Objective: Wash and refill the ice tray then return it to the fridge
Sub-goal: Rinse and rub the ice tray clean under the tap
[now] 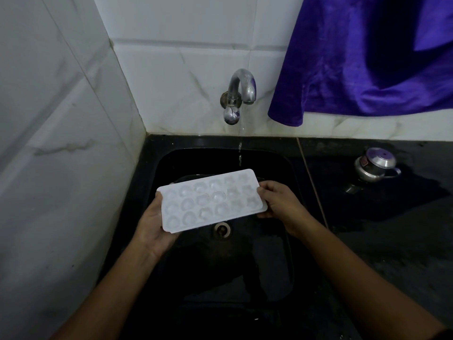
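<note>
A white plastic ice tray [210, 201] with three rows of round cups is held level over the black sink [157, 168]. My left hand [153, 225] grips its near left end from below. My right hand [278, 201] holds its right end, thumb on top. A chrome wall tap [241, 90] above the sink lets a thin stream of water [240, 153] fall just behind the tray's far right corner. The sink drain [221, 229] shows below the tray.
White marble-look tiles cover the wall behind and the wall at left. A purple cloth [367, 60] hangs at the upper right. On the wet black counter to the right stands a small steel pot with a lid [376, 165].
</note>
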`<action>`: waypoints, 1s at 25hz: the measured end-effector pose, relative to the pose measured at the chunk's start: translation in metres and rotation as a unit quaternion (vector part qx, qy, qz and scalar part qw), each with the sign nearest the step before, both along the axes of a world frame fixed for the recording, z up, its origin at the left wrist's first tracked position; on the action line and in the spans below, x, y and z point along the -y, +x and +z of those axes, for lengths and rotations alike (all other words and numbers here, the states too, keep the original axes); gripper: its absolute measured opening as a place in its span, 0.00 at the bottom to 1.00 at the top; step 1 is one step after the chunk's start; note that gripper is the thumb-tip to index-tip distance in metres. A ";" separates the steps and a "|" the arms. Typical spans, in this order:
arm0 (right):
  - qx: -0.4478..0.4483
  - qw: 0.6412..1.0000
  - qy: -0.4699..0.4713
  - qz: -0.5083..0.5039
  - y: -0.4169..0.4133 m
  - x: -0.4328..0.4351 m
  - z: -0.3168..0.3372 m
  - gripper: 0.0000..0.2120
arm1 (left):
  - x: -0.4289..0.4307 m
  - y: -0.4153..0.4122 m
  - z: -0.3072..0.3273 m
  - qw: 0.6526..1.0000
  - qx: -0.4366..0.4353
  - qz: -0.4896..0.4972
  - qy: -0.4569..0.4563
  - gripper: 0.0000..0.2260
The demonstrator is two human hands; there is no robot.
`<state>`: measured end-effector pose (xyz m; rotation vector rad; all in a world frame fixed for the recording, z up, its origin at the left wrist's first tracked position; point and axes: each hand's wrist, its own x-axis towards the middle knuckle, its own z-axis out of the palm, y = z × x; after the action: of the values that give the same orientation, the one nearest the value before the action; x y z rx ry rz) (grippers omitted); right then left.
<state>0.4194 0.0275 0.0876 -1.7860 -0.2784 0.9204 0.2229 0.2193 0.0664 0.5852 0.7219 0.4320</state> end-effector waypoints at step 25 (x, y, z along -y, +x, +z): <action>0.484 0.821 -0.217 0.210 -0.024 -0.024 0.000 0.23 | -0.028 -0.007 -0.009 0.999 0.026 -0.021 -0.008 0.25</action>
<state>0.3952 0.0517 0.0877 -2.5821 -1.2308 0.2623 0.2159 0.2470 0.0577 0.5717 0.6612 0.4012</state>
